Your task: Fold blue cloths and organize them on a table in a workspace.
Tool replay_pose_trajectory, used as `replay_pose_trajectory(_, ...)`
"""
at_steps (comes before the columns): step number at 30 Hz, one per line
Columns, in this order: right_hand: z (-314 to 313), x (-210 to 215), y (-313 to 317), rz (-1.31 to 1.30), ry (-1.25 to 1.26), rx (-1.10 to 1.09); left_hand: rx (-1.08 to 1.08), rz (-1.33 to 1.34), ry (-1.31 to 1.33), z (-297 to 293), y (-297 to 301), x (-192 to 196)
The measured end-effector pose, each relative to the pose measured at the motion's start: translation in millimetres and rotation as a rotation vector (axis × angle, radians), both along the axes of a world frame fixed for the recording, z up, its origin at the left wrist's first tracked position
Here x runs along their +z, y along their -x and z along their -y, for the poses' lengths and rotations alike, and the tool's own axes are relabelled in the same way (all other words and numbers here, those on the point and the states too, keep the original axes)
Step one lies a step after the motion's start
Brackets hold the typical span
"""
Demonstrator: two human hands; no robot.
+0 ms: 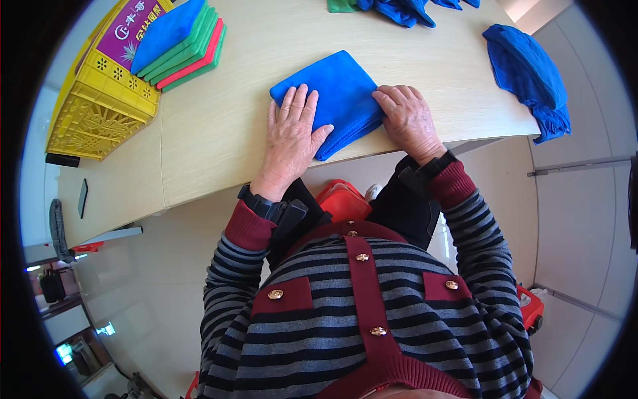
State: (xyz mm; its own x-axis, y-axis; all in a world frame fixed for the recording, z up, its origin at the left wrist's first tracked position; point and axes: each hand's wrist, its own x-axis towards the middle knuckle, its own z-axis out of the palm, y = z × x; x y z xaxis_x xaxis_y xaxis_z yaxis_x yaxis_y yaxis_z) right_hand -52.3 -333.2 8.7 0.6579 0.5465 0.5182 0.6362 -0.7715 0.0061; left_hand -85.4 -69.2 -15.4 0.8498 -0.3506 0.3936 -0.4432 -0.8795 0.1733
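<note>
Pale desk point(219, 146), white panels point(585, 219); left hand point(290, 143) spread flat, right hand point(409, 120) curled (grip unclear), on one blue cloth point(342, 83); one crate point(100, 123) leftward.

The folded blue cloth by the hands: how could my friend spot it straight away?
Find the pale table across the top. At its near edge, the folded blue cloth lies with the left hand on it and the right hand at its right corner. Unlike the blue-topped stack at left and the crumpled blue cloth at far right, it is neatly folded and lies by itself.
</note>
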Motion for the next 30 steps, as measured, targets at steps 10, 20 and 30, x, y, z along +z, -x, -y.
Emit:
replay_pose_trajectory(10, 11.1, 11.7, 15.6, -0.065, 0.007, -0.045, -0.045, -0.025, -0.014, -4.9, -2.6, 3.7)
replay_pose_trajectory(20, -73.8, 43.8, 14.4, -0.265, -0.342, 0.175, -0.013, -0.096, -0.035, 1.1, -2.4, 13.7)
replay_pose_trajectory(30, -101.4, -10.9, -33.0, -0.328, -0.051, -0.025, 0.016, -0.025, -0.061, -0.8, -4.7, 5.7)
